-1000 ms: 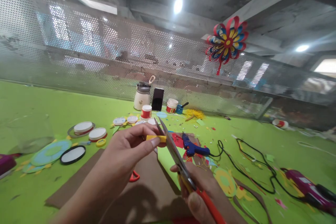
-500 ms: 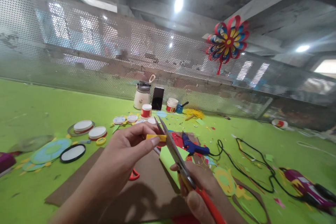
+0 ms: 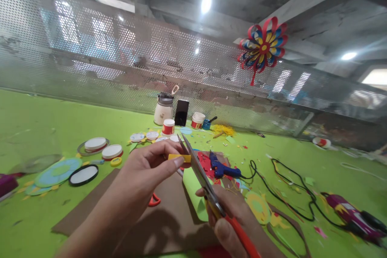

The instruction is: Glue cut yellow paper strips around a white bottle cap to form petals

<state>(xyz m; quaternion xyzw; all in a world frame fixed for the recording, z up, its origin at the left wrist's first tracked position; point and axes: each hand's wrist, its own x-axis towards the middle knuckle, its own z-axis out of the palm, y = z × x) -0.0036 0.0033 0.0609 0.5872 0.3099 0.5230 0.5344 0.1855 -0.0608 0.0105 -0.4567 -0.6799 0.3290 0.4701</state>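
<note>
Between my two hands, above the brown sheet (image 3: 169,217) on the table (image 3: 45,121), my left hand (image 3: 148,169) pinches a small yellow strip (image 3: 180,157) in a narrow grip. My right hand (image 3: 232,213) closes its grip round the red-handled scissors (image 3: 205,183), blades parted across the strip. Judging the risk: my left fingertips (image 3: 178,163) sit just beside the blade, so closing carelessly could nick them or bend the strip.

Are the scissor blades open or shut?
Open: the scissors' two blade tips stand apart, with the yellow strip between them.
</note>
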